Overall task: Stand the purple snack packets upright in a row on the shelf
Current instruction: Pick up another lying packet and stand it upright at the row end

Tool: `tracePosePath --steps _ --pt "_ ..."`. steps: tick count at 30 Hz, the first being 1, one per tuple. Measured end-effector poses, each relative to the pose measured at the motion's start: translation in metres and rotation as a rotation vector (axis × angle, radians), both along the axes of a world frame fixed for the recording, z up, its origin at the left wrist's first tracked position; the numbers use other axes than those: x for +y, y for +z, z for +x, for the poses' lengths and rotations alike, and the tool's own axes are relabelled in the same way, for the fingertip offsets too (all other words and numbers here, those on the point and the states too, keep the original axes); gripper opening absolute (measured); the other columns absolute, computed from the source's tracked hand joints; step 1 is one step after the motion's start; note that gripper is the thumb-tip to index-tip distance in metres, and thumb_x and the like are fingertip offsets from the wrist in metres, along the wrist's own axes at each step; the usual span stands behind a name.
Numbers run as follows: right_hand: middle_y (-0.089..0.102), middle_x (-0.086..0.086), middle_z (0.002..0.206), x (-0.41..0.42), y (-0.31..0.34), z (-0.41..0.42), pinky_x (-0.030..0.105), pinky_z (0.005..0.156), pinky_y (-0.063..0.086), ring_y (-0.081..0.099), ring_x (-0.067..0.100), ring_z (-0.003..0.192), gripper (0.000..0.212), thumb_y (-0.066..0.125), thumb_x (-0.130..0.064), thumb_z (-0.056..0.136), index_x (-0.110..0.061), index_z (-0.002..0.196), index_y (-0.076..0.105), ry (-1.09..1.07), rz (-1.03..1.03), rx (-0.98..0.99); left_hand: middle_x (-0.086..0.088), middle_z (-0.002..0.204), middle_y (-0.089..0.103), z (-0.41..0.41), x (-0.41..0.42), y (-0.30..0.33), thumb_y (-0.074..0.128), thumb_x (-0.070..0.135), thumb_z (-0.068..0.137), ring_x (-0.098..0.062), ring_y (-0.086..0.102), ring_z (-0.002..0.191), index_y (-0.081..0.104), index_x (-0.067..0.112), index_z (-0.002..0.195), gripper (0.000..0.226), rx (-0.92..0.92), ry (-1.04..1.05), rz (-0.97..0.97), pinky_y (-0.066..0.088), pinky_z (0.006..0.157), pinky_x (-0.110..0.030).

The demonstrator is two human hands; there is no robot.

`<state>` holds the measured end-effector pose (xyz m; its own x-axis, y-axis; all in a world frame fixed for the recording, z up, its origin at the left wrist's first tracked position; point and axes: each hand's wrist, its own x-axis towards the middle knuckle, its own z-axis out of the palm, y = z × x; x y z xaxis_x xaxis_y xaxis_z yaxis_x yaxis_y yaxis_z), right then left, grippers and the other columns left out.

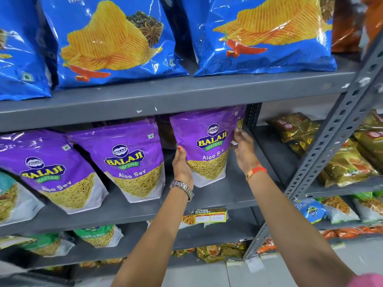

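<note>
Rightmost purple packet (207,146) stood on the grey shelf (228,193), at the right end of the row, held between both hands. Left hand (182,164) lay against its lower left edge, thumb on the front face, the other fingers hidden behind the packet, so a clasp is inferred, not seen. Right hand (242,148) met the upper right edge, fingers (238,131) curled onto the side seam and closed on it. The packet lay directly between the two hands, neither noticeably nearer. Its long axis ran near vertical, top tipped slightly left and reaching up under the shelf above. Middle purple packet (132,160) and left purple packet (49,170) stood further left and nearer the front edge, both leaning, tops tilted left. A gap separated the held packet from the middle one; another purple packet showed dimly behind that gap. Judgement: the next move was likely squaring this packet and bringing it into line with its neighbours.
</note>
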<state>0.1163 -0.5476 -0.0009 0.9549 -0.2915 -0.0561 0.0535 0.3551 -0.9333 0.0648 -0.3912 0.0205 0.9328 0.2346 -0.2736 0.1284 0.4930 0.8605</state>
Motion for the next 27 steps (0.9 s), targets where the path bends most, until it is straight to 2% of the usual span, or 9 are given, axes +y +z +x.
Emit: tracePosePath --steps 3,5,7,9,13,16,20,24,27 --pt "0.064 0.0 0.102 0.0 -0.003 -0.005 0.03 0.08 0.049 0.061 0.014 0.09 0.011 0.048 -0.025 0.094 -0.018 0.096 0.057 0.037 0.015 -0.025 -0.001 0.148 0.034 0.004 -0.001 -0.002 0.037 0.031 0.095 -0.014 0.025 0.14 0.032 0.011 0.14 0.049 -0.025 0.014 0.043 0.017 0.114 -0.026" --pt "0.063 0.001 0.107 0.0 -0.002 -0.007 0.028 0.08 0.05 0.061 0.014 0.094 0.012 0.045 -0.026 0.095 -0.023 0.098 0.057 0.064 0.002 -0.022 -0.001 0.146 0.037 0.005 0.002 -0.003 0.033 0.03 0.096 -0.007 0.03 0.132 0.031 0.01 0.14 0.048 -0.022 0.007 0.113 0.022 0.104 -0.017" --pt "0.062 -0.002 0.113 -0.001 -0.001 -0.011 0.022 0.079 0.048 0.06 0.009 0.096 0.019 0.041 -0.032 0.096 -0.025 0.11 0.053 0.128 -0.049 0.001 -0.001 0.15 0.032 0.005 0.005 -0.004 0.031 0.032 0.097 -0.007 0.031 0.129 0.029 0.013 0.141 0.048 -0.019 -0.03 0.144 0.023 0.104 -0.02" --pt "0.06 -0.008 0.117 0.001 -0.002 -0.018 0.016 0.076 0.045 0.059 0.002 0.097 0.029 0.037 -0.039 0.096 -0.027 0.121 0.047 0.218 -0.127 0.038 -0.003 0.153 0.026 0.002 0.006 -0.007 0.032 0.035 0.096 -0.015 0.026 0.138 0.027 0.014 0.141 0.05 0.012 -0.068 0.149 0.021 0.111 -0.027" --pt "0.056 0.0 0.133 0.004 -0.004 -0.028 0.016 0.078 0.043 0.055 0.014 0.115 0.046 0.037 -0.045 0.094 -0.022 0.133 0.044 0.229 -0.204 0.079 -0.009 0.154 0.023 -0.007 0.004 -0.002 0.023 0.042 0.096 -0.022 0.022 0.141 0.025 0.011 0.142 0.055 0.065 -0.171 0.121 0.02 0.113 -0.03" --pt "0.058 0.0 0.129 0.005 -0.004 -0.035 0.021 0.087 0.046 0.058 0.012 0.108 0.048 0.036 -0.046 0.094 -0.02 0.133 0.046 0.216 -0.209 0.085 -0.011 0.151 0.03 -0.002 0.008 -0.004 0.024 0.045 0.094 -0.024 0.029 0.139 0.031 0.012 0.139 0.057 0.096 -0.217 0.089 0.027 0.106 -0.03" --pt "0.062 -0.006 0.117 0.009 -0.008 -0.047 0.017 0.079 0.047 0.06 0.001 0.096 0.046 0.038 -0.048 0.093 -0.022 0.128 0.051 0.165 -0.219 0.078 -0.007 0.147 0.038 -0.005 0.013 -0.012 0.025 0.047 0.093 -0.026 0.032 0.137 0.035 0.02 0.135 0.051 0.08 -0.247 0.076 0.027 0.109 -0.037" --pt "0.067 -0.014 0.105 0.011 -0.016 -0.062 0.012 0.068 0.048 0.065 -0.005 0.09 0.036 0.038 -0.049 0.092 -0.028 0.115 0.057 0.135 -0.234 0.06 -0.007 0.14 0.047 -0.014 0.018 -0.021 0.029 0.048 0.092 -0.024 0.041 0.131 0.039 0.018 0.134 0.052 0.083 -0.219 0.134 0.032 0.096 -0.031" --pt "0.068 -0.014 0.098 0.012 -0.019 -0.071 0.008 0.06 0.049 0.067 -0.006 0.081 0.031 0.039 -0.044 0.094 -0.024 0.106 0.059 0.1 -0.229 0.057 -0.007 0.142 0.046 -0.018 0.019 -0.026 0.027 0.049 0.092 -0.024 0.043 0.129 0.038 0.019 0.135 0.053 0.067 -0.241 0.14 0.033 0.094 -0.031"
